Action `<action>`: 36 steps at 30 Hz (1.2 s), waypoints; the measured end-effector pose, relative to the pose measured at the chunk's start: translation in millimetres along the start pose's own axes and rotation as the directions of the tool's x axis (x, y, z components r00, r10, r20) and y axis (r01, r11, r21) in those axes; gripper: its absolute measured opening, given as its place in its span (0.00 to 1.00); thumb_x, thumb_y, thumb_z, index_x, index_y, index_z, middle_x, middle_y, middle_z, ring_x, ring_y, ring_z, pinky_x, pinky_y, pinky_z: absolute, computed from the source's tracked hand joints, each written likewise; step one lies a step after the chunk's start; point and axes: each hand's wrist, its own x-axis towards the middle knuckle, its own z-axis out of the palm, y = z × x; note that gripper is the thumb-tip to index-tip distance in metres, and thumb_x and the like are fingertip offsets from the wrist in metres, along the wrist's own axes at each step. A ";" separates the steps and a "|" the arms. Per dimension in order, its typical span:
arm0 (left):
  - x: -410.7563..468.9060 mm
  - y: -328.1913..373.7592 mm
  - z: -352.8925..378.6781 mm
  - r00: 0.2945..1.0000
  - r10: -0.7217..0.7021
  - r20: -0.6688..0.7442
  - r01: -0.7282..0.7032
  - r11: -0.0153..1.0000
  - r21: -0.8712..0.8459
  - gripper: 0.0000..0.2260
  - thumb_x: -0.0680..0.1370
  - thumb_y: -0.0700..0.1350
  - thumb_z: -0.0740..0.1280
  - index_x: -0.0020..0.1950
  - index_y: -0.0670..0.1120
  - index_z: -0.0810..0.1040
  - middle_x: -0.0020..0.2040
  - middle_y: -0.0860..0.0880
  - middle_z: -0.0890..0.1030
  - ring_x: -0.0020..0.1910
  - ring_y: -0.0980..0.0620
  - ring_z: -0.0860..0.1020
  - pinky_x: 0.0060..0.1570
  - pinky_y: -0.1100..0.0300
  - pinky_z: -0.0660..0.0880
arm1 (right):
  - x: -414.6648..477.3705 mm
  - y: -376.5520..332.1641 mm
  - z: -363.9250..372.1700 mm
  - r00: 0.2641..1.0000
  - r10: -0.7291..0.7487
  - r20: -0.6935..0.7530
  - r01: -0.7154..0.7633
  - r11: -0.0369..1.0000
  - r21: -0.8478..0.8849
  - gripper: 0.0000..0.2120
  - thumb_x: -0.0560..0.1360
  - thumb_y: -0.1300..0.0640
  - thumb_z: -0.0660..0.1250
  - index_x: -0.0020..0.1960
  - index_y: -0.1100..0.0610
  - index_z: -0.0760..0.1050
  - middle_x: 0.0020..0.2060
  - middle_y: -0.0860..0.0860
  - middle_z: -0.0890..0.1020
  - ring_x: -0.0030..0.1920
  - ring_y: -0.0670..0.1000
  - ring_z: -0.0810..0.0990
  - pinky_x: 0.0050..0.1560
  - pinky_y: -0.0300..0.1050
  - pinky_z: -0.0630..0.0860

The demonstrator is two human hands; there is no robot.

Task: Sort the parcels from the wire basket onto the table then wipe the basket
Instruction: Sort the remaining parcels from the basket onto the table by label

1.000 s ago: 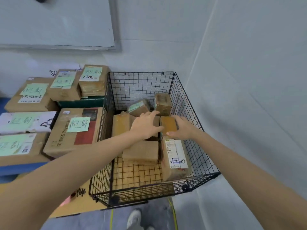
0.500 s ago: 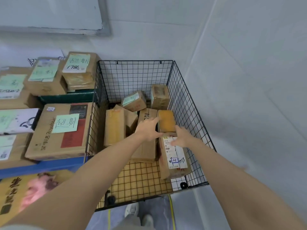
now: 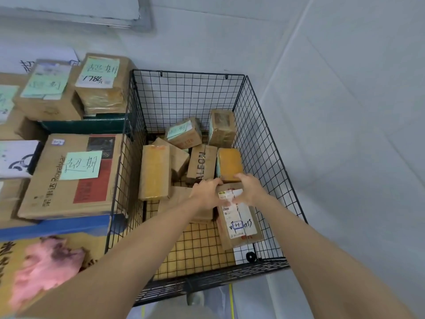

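A black wire basket (image 3: 259,125) stands in the room's corner and holds several brown cardboard parcels. Along its right side lies a parcel with a white shipping label (image 3: 239,223). My left hand (image 3: 207,194) and my right hand (image 3: 249,188) both grip this parcel's far end, fingers curled over the edge. Behind them lie an orange-taped parcel (image 3: 230,163), a box printed "ALEON" (image 3: 201,162) and a long taped parcel (image 3: 155,172). Two smaller parcels (image 3: 182,132) lean at the back.
To the left, a table with a blue edge (image 3: 57,226) carries stacked boxes with green notes, among them a Royalstar box (image 3: 69,176). A pink cloth (image 3: 46,265) lies on a box at the near left. White walls close in behind and to the right.
Both hands moved nearer along the basket's right side, from the orange-taped parcel to the labelled parcel, and closed on its far end. The view tilted down and shifted right.
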 end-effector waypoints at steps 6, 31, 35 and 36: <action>3.6 1.9 -2.1 0.997 -0.055 0.046 0.062 0.981 -0.182 0.28 0.68 0.49 0.80 0.63 0.44 0.74 0.59 0.46 0.78 0.57 0.48 0.77 0.55 0.54 0.76 | -1.1 4.6 -0.3 0.989 0.026 0.149 -0.032 0.999 0.037 0.37 0.72 0.58 0.74 0.76 0.55 0.59 0.66 0.57 0.74 0.65 0.57 0.74 0.64 0.51 0.73; -38.2 59.7 -145.1 0.943 0.026 -0.333 -0.168 0.899 -0.404 0.26 0.71 0.39 0.76 0.66 0.48 0.72 0.59 0.49 0.80 0.52 0.49 0.81 0.49 0.54 0.81 | -52.3 -63.8 -129.9 0.940 -0.198 -0.278 0.247 0.957 0.154 0.32 0.74 0.56 0.73 0.74 0.54 0.64 0.64 0.53 0.77 0.59 0.54 0.79 0.51 0.48 0.81; -56.7 75.2 -192.4 0.872 0.102 -0.479 -0.308 0.874 -0.375 0.24 0.72 0.35 0.74 0.66 0.47 0.73 0.63 0.47 0.78 0.52 0.49 0.80 0.47 0.58 0.79 | -58.2 -84.8 -150.6 0.818 -0.251 -0.518 0.403 0.892 0.204 0.31 0.73 0.57 0.74 0.72 0.53 0.66 0.63 0.53 0.76 0.59 0.53 0.77 0.56 0.50 0.77; -62.9 78.8 -203.4 0.850 0.130 -0.511 -0.352 0.862 -0.366 0.23 0.72 0.35 0.74 0.65 0.47 0.73 0.63 0.48 0.77 0.51 0.48 0.81 0.45 0.60 0.80 | -58.8 -89.3 -154.8 0.777 -0.255 -0.575 0.444 0.870 0.213 0.30 0.73 0.57 0.74 0.71 0.51 0.66 0.63 0.52 0.75 0.60 0.52 0.76 0.59 0.53 0.77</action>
